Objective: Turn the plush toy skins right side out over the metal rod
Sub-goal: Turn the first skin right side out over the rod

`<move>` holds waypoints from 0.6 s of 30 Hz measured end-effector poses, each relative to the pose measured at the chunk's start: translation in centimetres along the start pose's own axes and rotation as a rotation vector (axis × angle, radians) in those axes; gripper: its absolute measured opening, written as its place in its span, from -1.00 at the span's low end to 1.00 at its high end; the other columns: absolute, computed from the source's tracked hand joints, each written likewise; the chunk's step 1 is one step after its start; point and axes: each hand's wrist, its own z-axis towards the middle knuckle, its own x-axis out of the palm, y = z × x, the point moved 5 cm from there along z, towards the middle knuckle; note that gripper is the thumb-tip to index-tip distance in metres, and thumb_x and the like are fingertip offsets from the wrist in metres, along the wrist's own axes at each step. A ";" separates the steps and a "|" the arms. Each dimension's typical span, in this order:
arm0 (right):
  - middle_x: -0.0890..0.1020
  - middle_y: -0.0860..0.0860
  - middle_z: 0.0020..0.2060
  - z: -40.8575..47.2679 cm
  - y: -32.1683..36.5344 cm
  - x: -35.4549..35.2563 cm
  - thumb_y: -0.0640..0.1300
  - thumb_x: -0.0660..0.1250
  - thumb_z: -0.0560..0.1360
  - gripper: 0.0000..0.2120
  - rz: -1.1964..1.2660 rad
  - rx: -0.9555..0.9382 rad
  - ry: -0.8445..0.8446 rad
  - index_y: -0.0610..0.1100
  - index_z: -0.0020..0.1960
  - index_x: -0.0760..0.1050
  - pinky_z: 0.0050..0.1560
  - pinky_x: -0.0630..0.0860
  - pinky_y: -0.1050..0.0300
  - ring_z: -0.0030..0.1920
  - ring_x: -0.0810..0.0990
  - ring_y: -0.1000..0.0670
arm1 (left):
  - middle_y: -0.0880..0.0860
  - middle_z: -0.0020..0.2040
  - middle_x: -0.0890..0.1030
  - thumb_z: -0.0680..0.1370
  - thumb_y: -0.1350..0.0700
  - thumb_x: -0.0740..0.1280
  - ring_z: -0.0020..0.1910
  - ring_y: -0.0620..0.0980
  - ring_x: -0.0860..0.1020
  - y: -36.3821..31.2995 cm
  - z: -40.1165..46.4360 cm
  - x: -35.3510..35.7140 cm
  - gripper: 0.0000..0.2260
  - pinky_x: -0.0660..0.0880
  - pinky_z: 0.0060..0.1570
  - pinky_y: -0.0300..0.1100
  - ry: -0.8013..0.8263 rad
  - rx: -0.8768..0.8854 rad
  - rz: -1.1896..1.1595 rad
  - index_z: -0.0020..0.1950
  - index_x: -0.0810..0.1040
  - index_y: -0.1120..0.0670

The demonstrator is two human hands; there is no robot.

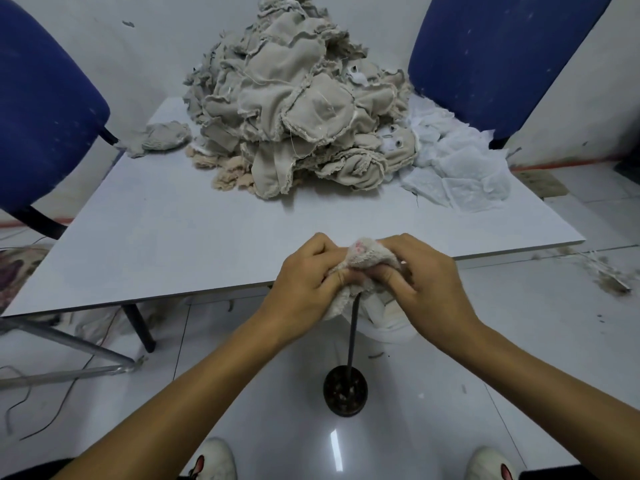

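A cream plush toy skin [367, 256] with a pink mark on its fuzzy top sits over the tip of a thin dark metal rod [353, 336]. The rod stands upright from a round dark base [345, 389] on the floor in front of the table. My left hand [304, 285] grips the skin from the left, fingers curled into the fabric. My right hand [426, 282] grips it from the right in the same way. The rod's top is hidden inside the skin. A tall pile of beige inside-out skins [294, 109] lies at the back of the table.
The white table [173, 237] also bears white mesh pieces [460, 168] at the right and one loose skin [162, 136] at the left. Blue chairs [41, 109] [491, 60] flank the table. Cables and a metal bar [69, 372] lie on the floor at left; my shoes are below.
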 end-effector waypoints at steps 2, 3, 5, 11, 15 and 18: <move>0.57 0.05 -0.20 0.2 0.2 -0.5 -0.25 0.42 0.53 -0.95 -0.001 -0.027 -0.072 -0.18 0.00 0.60 -0.16 0.33 0.42 -0.20 0.48 0.12 | 0.03 -0.13 0.44 0.58 0.14 0.35 -0.18 -0.11 0.44 -0.5 0.3 -0.6 -0.81 0.36 -0.14 -0.38 -0.098 0.072 0.032 0.15 0.67 0.08; 0.55 0.03 -0.25 0.3 0.1 -0.4 -0.27 0.43 0.52 -0.97 -0.016 -0.024 -0.065 -0.20 -0.08 0.59 -0.21 0.31 0.40 -0.24 0.44 0.10 | 0.03 -0.14 0.44 0.57 0.15 0.36 -0.20 -0.13 0.43 -0.6 0.4 -0.6 -0.84 0.33 -0.16 -0.39 -0.101 0.083 0.056 0.11 0.68 0.11; 0.48 -0.02 -0.35 0.0 -0.7 0.4 -0.29 0.46 0.48 -0.84 -0.060 0.041 0.019 -0.26 -0.22 0.51 -0.30 0.27 0.33 -0.33 0.37 0.06 | 0.00 -0.16 0.42 0.55 0.15 0.41 -0.24 -0.16 0.38 -0.3 0.3 0.1 -0.89 0.28 -0.19 -0.39 -0.014 0.044 0.075 -0.18 0.61 0.04; 0.50 -0.05 -0.35 -0.9 -1.6 1.7 -0.27 0.45 0.49 -0.82 -0.062 0.074 0.148 -0.27 -0.21 0.48 -0.29 0.27 0.31 -0.33 0.39 0.07 | -0.15 -0.14 0.28 0.48 0.01 0.49 -0.12 -0.12 0.37 1.5 -0.4 1.9 -0.64 0.33 -0.18 -0.36 0.308 -0.086 0.260 -0.23 0.28 -0.17; 0.58 0.05 -0.18 -0.5 -0.8 1.0 -0.12 0.43 0.51 -0.89 0.049 0.011 0.097 -0.03 -0.03 0.51 -0.17 0.33 0.40 -0.15 0.50 0.16 | -0.15 -0.03 0.56 0.48 0.12 0.48 -0.07 -0.11 0.54 1.0 -0.3 0.1 -0.58 0.45 -0.12 -0.34 0.188 -0.049 0.108 0.27 0.48 -0.13; 0.56 0.04 -0.15 -0.1 -0.4 0.3 -0.17 0.39 0.50 -0.91 0.089 -0.058 -0.064 -0.13 -0.01 0.55 -0.12 0.35 0.40 -0.12 0.50 0.16 | -0.06 -0.03 0.65 0.41 0.25 0.52 -0.08 -0.06 0.63 0.1 0.4 -1.8 -0.52 0.58 -0.07 -0.13 0.014 -0.026 -0.135 0.25 0.53 -0.09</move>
